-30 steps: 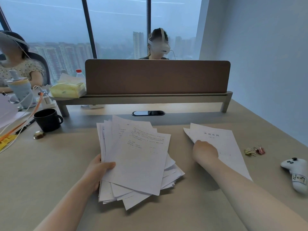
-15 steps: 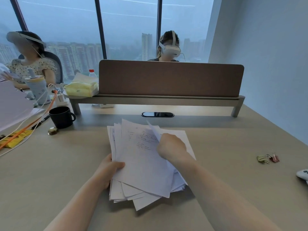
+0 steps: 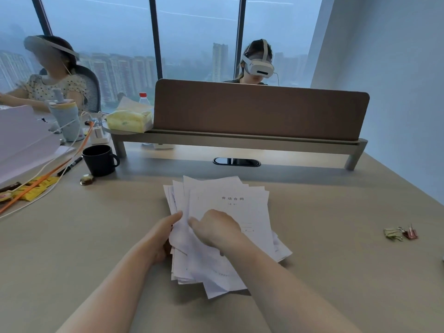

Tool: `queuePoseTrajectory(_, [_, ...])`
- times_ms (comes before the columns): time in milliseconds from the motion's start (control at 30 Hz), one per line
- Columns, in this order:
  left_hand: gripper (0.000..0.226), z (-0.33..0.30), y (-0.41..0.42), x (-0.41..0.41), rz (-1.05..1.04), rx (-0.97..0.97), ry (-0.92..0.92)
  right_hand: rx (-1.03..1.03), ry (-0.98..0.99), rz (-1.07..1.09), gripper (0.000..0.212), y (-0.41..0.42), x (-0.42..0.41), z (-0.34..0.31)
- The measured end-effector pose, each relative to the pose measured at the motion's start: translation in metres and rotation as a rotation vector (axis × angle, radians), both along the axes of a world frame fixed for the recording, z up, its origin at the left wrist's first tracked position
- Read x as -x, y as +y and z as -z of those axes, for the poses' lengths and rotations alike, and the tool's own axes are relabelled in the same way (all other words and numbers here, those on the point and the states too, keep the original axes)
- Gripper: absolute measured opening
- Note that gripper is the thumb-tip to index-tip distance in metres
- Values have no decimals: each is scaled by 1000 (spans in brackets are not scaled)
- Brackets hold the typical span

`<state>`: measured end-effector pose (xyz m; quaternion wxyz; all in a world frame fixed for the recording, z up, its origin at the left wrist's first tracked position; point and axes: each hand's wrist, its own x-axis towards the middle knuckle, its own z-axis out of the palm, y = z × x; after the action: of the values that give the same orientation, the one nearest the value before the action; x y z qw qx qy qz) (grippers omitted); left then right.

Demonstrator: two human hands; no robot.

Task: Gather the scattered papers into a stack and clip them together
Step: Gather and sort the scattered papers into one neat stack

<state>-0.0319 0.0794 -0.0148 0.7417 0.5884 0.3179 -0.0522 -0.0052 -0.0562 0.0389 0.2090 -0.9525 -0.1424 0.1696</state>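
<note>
An untidy pile of white papers (image 3: 230,195) lies fanned out on the beige desk (image 3: 336,272) in front of me. A title sheet with a few printed characters is on top. My left hand (image 3: 163,234) holds the pile's left edge, thumb on top and fingers underneath. My right hand (image 3: 216,227) lies on the title sheet near that same edge, fingers curled on the paper. Two binder clips (image 3: 400,233), one gold and one pink, rest on the desk far to the right, apart from both hands.
A black mug (image 3: 99,160) and a small round object (image 3: 87,179) stand at the left. Cables, a pen and yellow packets clutter the far left. A brown divider (image 3: 259,109) on a shelf closes the back. Two people sit beyond.
My right hand carried the title sheet from the right onto the pile and now rests on it. The left hand kept its hold on the pile's left edge.
</note>
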Motion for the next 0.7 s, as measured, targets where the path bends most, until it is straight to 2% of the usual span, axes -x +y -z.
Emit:
queuePoseTrajectory(67, [39, 0, 0, -2, 43, 8, -9, -45, -8, 33, 62, -7, -6, 3])
queuePoseTrajectory(200, [49, 4, 2, -5, 79, -15, 25, -65, -123, 127, 46, -44, -29, 9])
queuePoseTrajectory(333, [89, 8, 8, -8, 97, -44, 57, -75, -102, 248, 51, -83, -47, 22])
queuePoseTrajectory(367, [93, 11, 11, -11, 95, -57, 64, -94, -78, 268, 51, -90, -50, 26])
queuePoseTrajectory(433, [85, 9, 9, -11, 119, -90, 81, -157, -48, 277, 49, -100, -51, 31])
queuePoseTrajectory(533, [55, 0, 3, -10, 143, -117, 112, -299, -28, 276, 45, -103, -50, 35])
queuePoseTrajectory(700, [22, -4, 0, -8, 216, -159, 108, -387, 30, 238, 60, -100, -54, 44])
